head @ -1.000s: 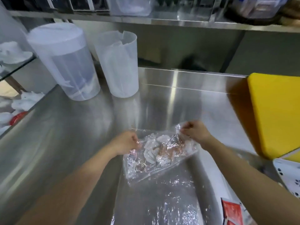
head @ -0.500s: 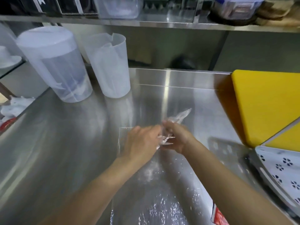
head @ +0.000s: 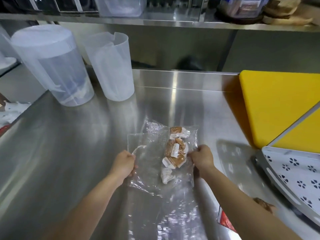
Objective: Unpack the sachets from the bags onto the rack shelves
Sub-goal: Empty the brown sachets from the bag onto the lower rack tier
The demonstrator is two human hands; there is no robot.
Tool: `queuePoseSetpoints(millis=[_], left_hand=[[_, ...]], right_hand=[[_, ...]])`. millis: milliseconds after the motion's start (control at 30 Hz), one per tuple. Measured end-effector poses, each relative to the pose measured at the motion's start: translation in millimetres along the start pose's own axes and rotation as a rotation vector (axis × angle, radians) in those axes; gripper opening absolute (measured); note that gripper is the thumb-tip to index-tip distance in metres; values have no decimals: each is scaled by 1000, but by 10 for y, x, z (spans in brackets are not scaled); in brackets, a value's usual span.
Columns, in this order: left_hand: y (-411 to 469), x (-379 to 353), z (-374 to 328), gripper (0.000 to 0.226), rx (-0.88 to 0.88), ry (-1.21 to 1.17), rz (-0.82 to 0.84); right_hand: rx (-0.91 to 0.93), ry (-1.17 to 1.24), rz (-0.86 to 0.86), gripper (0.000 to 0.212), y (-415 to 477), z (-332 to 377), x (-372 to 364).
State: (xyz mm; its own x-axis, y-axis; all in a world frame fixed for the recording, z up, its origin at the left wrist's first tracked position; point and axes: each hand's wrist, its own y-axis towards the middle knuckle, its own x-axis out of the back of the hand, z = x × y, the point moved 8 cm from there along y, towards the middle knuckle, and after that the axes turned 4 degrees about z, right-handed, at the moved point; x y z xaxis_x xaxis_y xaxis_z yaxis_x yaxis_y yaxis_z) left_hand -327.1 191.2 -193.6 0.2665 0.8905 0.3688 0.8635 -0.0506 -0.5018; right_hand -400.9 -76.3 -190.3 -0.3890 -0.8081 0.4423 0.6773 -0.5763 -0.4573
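Note:
A clear plastic bag lies spread on the steel counter in front of me. Several brown and white sachets sit inside it, bunched toward its right side. My left hand pinches the bag's left edge with closed fingers. My right hand grips the right edge, right beside the sachets. More crinkled clear plastic lies on the counter nearer to me, between my forearms.
Two translucent plastic jugs stand at the back left. A yellow cutting board and a white perforated tray lie at the right. A red sachet sits near my right forearm. A steel shelf with containers runs overhead.
My hands were together at the bag's middle half a second ago; now they are apart, pulling the bag flat and wide. The sachets show clearly inside.

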Motion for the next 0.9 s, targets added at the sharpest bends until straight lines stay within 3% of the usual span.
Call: queuePoseSetpoints(millis=[67,100,133,200,267,333,433,533,600,700,767,800,900], left_hand=[[-17,-50,26,4,-6,141,38],[-52,-80,-1,8,-25,223,50],[-75,-97,-48,22,-63,337,40],[-137,-65,-289,54,-293,700,-174],[-328,-234,-576,62,-715,932,-337],[-474,-509,-633,50,-1020,997,-272],[-386,-783,-399,60,-905,1200,14],[-151,-777,-78,77,-666,1193,143],[-94,-760,-14,84,-625,1195,140],[-77,-711,-19,86,-597,1136,124],[-59,-675,-52,72,-588,1079,103],[-48,-660,-69,61,-596,1051,93],[-113,-593,-245,34,-776,1000,-112]], right_hand=[[164,-361,-86,43,-59,164,54],[298,-483,-164,52,-156,314,70],[451,-552,-239,53,-273,465,52],[637,-627,-261,44,-468,646,-98],[565,-716,-129,54,-475,593,-326],[391,-824,49,83,-403,365,-551],[282,-865,89,91,-387,112,-664],[437,-717,15,77,-372,93,-637],[494,-515,60,64,-397,144,-524],[337,67,105,35,-381,169,-175],[173,481,59,22,-282,43,65],[106,570,37,14,-234,-40,152],[-26,408,-7,9,-75,-294,367]])
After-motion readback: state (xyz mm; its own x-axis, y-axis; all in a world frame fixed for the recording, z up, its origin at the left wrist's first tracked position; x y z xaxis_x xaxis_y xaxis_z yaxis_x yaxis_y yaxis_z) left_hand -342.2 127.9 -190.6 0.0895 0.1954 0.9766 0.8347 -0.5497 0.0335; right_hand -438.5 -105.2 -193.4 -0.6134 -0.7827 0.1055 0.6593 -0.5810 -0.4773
